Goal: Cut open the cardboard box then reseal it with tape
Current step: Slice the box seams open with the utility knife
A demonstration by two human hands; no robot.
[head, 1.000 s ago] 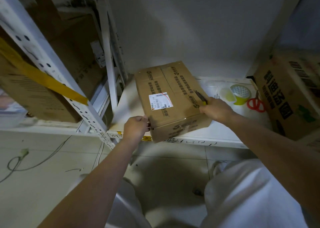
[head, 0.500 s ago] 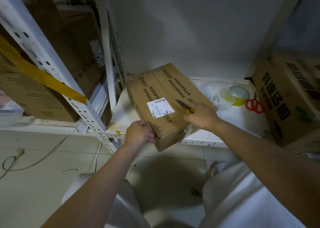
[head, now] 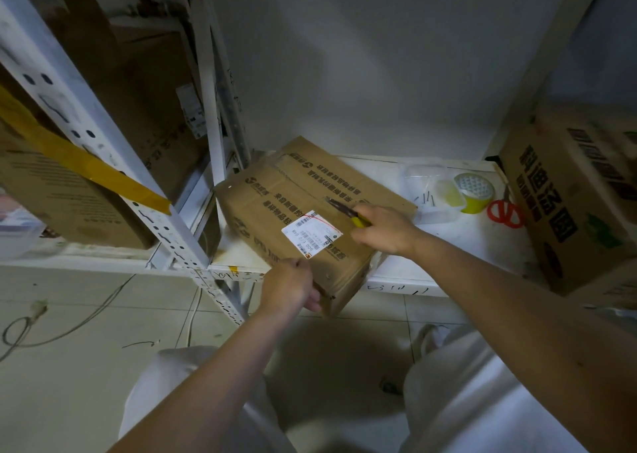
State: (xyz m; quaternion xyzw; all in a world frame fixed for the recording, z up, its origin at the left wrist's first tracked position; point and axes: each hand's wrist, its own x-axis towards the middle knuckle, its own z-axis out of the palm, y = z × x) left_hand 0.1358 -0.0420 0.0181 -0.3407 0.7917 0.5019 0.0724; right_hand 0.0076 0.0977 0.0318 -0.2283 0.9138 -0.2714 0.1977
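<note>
1. The right hand [head: 382, 230] grasps a yellow-handled cutter [head: 346, 213], its dark tip on the top of the cardboard box [head: 296, 211] near the taped seam.
2. The left hand [head: 293, 287] clamps the box's near corner, which overhangs the shelf [head: 448, 245] edge; a hard push could tip or slide the box off.
3. The blade points left and away; a slip could gouge the white label [head: 312, 233] or cut into the contents.
4. The tape roll [head: 474, 190] and red scissors [head: 505, 211] lie to the far right, well apart from the box.
</note>
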